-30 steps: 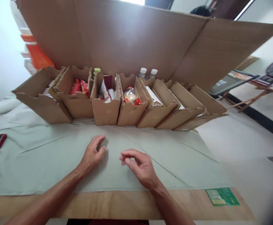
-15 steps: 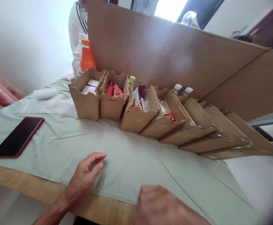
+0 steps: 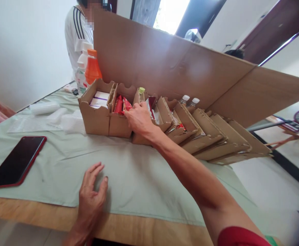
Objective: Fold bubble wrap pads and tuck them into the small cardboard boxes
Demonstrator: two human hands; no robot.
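A row of open cardboard boxes (image 3: 95, 119) stands on the pale green cloth (image 3: 139, 184). My right hand (image 3: 139, 118) reaches over the third box (image 3: 139, 138), its fingers curled at the red snack packets (image 3: 120, 104) in the second box (image 3: 118, 124); whether it grips one is hidden. My left hand (image 3: 91, 191) lies flat on the cloth near the table's front edge, fingers spread, holding nothing. The first box holds white packs (image 3: 99, 99). Further boxes hold more packets (image 3: 179, 126).
A dark phone with a red rim (image 3: 16, 162) lies on the cloth at the left. A tall cardboard sheet (image 3: 177, 71) stands behind the boxes, with bottle caps (image 3: 190, 99) showing. An orange bottle (image 3: 92, 68) and white bottles stand at the back left. A person in a white shirt (image 3: 75, 32) stands behind.
My right hand has gone from near the front edge up to the boxes, now at the red packets. My left hand has flattened on the cloth. The view has turned left.
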